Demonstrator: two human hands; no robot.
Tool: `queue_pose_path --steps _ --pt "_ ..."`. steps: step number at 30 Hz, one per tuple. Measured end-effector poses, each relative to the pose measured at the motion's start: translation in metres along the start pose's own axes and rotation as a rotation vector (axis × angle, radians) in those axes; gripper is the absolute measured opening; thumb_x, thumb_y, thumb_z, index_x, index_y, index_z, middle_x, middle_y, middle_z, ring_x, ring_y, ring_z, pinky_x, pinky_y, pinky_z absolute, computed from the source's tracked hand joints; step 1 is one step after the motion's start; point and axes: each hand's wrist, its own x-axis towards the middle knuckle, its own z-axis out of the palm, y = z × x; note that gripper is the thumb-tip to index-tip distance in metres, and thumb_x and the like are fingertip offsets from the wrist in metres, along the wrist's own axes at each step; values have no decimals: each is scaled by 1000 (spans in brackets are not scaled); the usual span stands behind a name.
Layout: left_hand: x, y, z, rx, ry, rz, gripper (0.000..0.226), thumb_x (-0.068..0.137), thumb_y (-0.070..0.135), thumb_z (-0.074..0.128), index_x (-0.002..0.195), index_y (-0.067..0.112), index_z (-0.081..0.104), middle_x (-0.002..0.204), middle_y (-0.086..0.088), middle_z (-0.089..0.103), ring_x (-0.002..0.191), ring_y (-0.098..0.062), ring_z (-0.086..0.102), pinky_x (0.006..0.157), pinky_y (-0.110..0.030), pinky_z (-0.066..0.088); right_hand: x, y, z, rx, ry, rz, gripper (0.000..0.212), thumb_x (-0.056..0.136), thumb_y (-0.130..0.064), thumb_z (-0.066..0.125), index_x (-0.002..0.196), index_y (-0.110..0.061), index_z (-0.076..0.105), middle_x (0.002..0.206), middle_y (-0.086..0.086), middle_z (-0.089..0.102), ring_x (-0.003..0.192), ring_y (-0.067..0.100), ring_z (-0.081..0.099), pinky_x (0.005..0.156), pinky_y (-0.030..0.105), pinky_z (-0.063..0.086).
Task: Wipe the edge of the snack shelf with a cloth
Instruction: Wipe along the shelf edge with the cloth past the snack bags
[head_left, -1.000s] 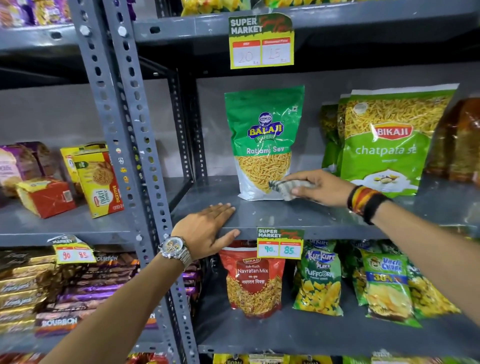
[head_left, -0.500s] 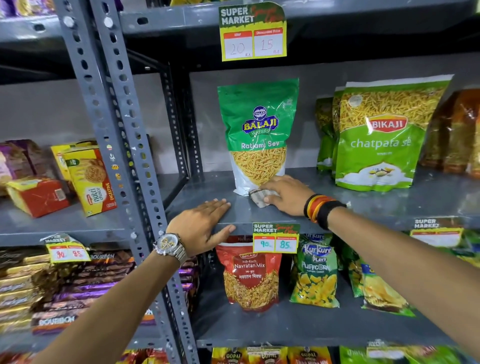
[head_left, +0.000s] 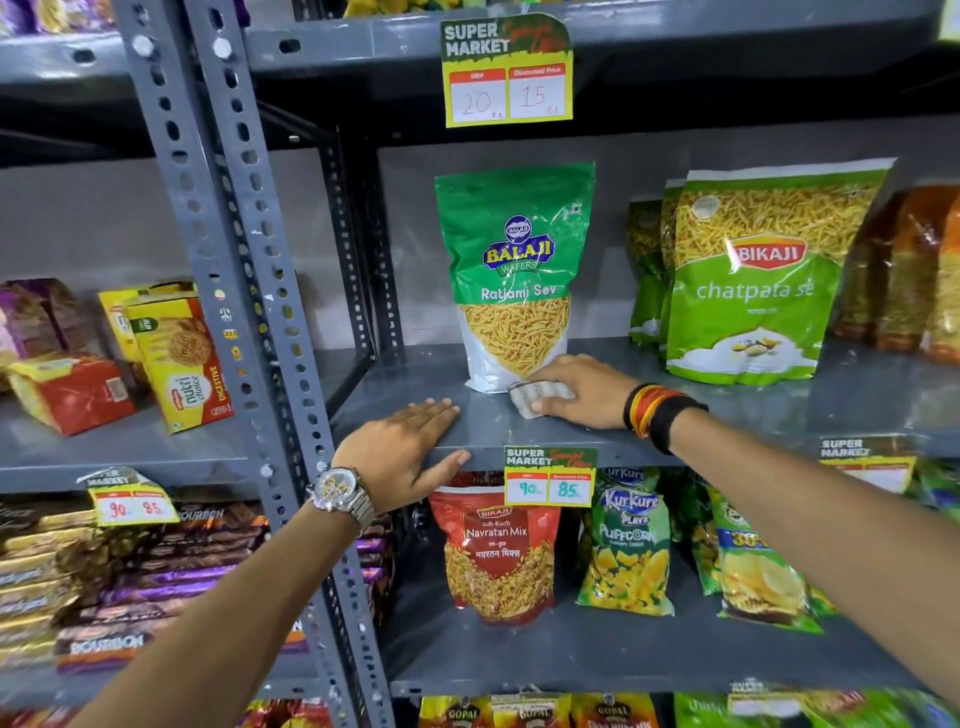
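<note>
The right hand (head_left: 582, 392) lies palm down on the grey shelf (head_left: 779, 410), fingers bent over a small pale cloth (head_left: 537, 397) and pressing it flat onto the metal. The cloth sits just in front of the Balaji bag (head_left: 514, 270), touching or nearly touching its bottom edge — set a little back from the shelf's front lip rather than on it. Red, yellow and black bands (head_left: 657, 415) ring that wrist.

The left hand (head_left: 410, 449) rests further left on the same shelf, fingers straight and flat on top, thumb hooked under the front lip; it grips nothing else. A metal watch (head_left: 340, 493) is on its wrist.

Right of the Balaji bag, well apart from it, stand green Bikaji bags (head_left: 753, 280), upright against the back wall. A price tag (head_left: 549, 478) reading 90 and 85 hangs from the shelf lip between the two hands. Below it stand a red Navratan Mix bag (head_left: 498, 551) and, beside that, a Kurkure pack (head_left: 626, 545). Another tag (head_left: 506, 73), marked 20 and 15, hangs from the shelf above.

Left of the perforated upright (head_left: 260, 312), the next bay holds a yellow biscuit box (head_left: 182, 358) — upright, tilted slightly — and a red box (head_left: 72, 389) lying beside it.
</note>
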Motion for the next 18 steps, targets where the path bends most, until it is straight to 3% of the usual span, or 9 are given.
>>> queue_pose_path --steps 3,6,10,12,14,18 --pt "-1 0 1 -3 0 7 82 97 72 17 152 17 42 154 -3 48 140 -20 47 111 -39 44 -9 -2 -11 116 -135 -84 43 89 -43 64 130 -28 60 126 -2 58 118 15 54 107 31 39" --pt "-2 -1 3 -2 13 -2 82 96 73 16 151 18 43 153 -2 49 139 -19 48 110 -39 46 -22 1 -31 275 -194 -112 32 89 -35 67 120 -26 67 110 -12 68 97 1 63 88 13 46" --pt "0 -1 3 0 -4 3 83 96 73 15 151 18 43 152 -3 50 138 -21 49 110 -39 44 -23 23 -19 195 19 -22 30 91 -32 65 117 -19 68 113 3 69 107 22 64 96 39 49" --pt "0 -1 3 3 -7 6 84 96 74 13 150 17 44 152 -4 50 138 -21 50 110 -39 44 -28 24 -2 190 101 -13 32 90 -36 66 119 -23 66 115 4 65 108 24 62 98 43 46" --pt "-1 -1 2 4 -9 -1 86 95 74 11 151 18 43 153 -4 49 138 -21 49 111 -39 44 -38 15 5 196 86 -82 34 88 -40 66 120 -28 66 112 -1 63 106 19 61 97 41 46" --pt "-2 0 0 -14 -19 -9 85 95 75 12 152 19 42 154 -3 48 140 -21 47 113 -40 43 -69 5 -15 320 -82 -208 32 88 -36 67 118 -24 68 104 -2 63 96 4 61 86 18 46"
